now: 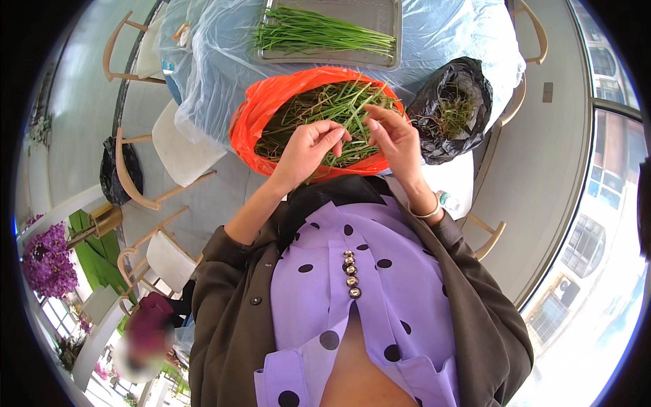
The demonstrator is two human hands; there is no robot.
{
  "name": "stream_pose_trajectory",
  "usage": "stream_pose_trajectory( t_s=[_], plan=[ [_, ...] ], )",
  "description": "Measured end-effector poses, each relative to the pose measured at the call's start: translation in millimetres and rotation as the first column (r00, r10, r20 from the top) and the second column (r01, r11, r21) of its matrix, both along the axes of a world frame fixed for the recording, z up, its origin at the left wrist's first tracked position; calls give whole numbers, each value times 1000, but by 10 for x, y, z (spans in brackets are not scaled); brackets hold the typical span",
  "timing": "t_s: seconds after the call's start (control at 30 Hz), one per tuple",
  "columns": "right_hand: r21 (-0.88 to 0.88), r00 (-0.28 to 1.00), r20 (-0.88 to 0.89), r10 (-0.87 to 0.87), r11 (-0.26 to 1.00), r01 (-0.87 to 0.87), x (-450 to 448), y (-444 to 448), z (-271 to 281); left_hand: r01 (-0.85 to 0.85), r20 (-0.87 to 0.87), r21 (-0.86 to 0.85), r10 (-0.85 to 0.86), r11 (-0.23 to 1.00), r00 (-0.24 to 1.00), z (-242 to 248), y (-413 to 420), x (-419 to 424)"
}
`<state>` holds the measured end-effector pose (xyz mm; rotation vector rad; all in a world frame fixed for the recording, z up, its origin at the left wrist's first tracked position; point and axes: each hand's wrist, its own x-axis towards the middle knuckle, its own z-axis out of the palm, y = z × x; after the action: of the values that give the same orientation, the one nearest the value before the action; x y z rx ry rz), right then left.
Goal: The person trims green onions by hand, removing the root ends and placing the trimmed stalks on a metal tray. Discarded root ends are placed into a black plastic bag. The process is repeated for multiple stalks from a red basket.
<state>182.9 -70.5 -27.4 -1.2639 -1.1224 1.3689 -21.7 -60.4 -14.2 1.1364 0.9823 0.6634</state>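
My left hand (314, 145) hovers over a red plastic bag (246, 119), its fingers curled towards the thumb. My right hand (395, 133) is over the bag's right side, thumb and fingers bent towards the left hand. Thin green stalks, which look like garlic chives (325, 104), fill the bag, mixed with brown, withered blades. Against this tangle I cannot tell whether either hand pinches a stalk. Beyond the bag, a metal tray (330, 59) bears a neat bunch of green chives (325, 33). To the right, a black plastic bag (432, 145) contains withered trimmings (451, 113).
A thin clear plastic sheet (213, 66) covers the round table and hangs over its edge. Wooden chairs with pale seats (183, 142) stand to the left, others to the right. A plastic bottle (447, 200) lies by my right wrist. Another person (152, 320) is at the lower left.
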Motion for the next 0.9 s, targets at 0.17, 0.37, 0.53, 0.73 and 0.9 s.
stream_pose_trajectory(
  t_s=[0.17,0.37,0.53,0.73,0.9],
  plan=[
    [-34,992,-113,-54,998,50,-150,12,91,0,12,-15,0,1000,1000,-16,-9,27],
    [83,996,24,-81,993,79,-140,-1,30,57,-3,-26,-57,998,998,67,-13,64],
    [249,977,129,-167,960,131,-27,54,25,60,21,-43,-59,997,998,34,-9,70],
    [291,913,135,-384,897,333,449,244,-88,46,47,-65,-43,997,998,28,4,54],
    [412,731,282,-621,767,492,1176,414,-428,51,85,-88,-43,995,995,56,46,42]
  ],
)
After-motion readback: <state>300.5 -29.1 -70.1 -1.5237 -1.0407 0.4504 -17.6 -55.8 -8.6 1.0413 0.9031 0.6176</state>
